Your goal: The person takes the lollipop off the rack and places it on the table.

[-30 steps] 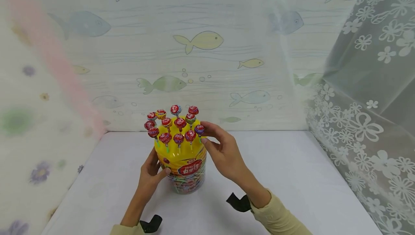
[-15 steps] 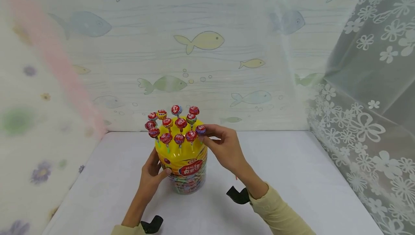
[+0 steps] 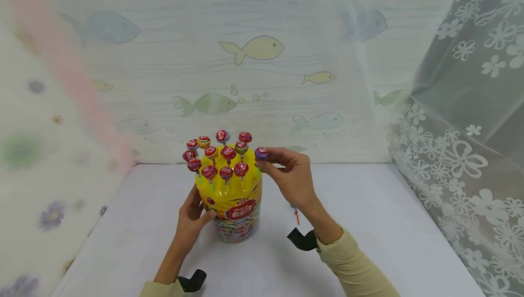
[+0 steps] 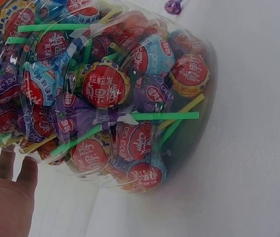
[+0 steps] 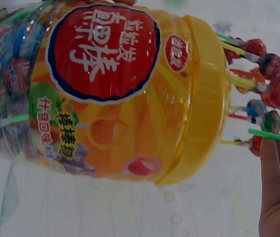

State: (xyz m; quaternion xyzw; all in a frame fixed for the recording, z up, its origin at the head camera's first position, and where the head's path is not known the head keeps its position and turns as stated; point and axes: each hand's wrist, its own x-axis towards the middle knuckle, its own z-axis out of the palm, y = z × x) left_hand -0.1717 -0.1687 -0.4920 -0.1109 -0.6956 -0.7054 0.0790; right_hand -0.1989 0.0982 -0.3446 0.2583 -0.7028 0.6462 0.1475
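A tall clear jar (image 3: 239, 229) of wrapped lollipops stands upright on the table, under a yellow lid (image 3: 223, 192) with several lollipops (image 3: 228, 153) stuck upright in it. My left hand (image 3: 190, 222) grips the jar's left side, thumb at the front. In the left wrist view, its fingers (image 4: 27, 175) lie against the clear wall. At the lid's right edge, my right hand (image 3: 292, 176) pinches a red and purple lollipop (image 3: 261, 153). The right wrist view shows this lollipop's green stick (image 5: 268, 135) with its end free of the lid.
A lollipop with an orange stick (image 3: 297, 217) lies on the white table (image 3: 352, 206), right of the jar. Fish-printed cloth (image 3: 262, 101) hangs behind the table, and floral sheets (image 3: 450, 169) flank it. Dark straps (image 3: 303, 240) sit at the wrists.
My right hand has taken hold of the purple lollipop and moved it up and right, out of the lid. The left hand stays on the jar.
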